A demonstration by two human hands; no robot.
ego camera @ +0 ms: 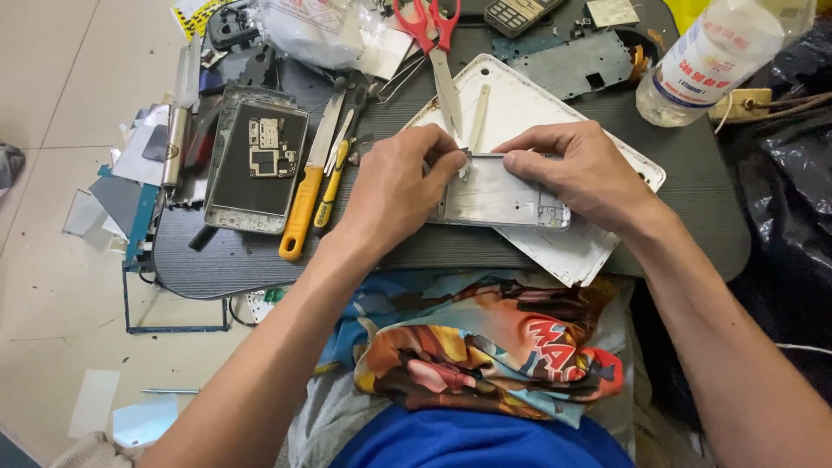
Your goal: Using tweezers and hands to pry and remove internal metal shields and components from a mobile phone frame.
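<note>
A silver phone frame (498, 198) lies on a white tablet back cover (579, 251), on a dark ribbed mat (260, 260). My left hand (394, 186) rests on the frame's left end, thumb and forefinger pinched at its top edge. My right hand (576, 169) holds the frame's upper right side, its fingertip meeting the left one at a small dark part (465, 154). A cream plastic pry stick (477, 117) lies on the white cover just behind the hands.
An opened phone with its circuit board (257, 165) lies left on the mat, beside an orange-handled knife (308, 195) and a yellow screwdriver (332, 191). Red scissors (431, 35), a clear plastic bottle (711, 61) and a bare blue-grey board (572, 65) sit behind. Scrap parts litter the floor at left.
</note>
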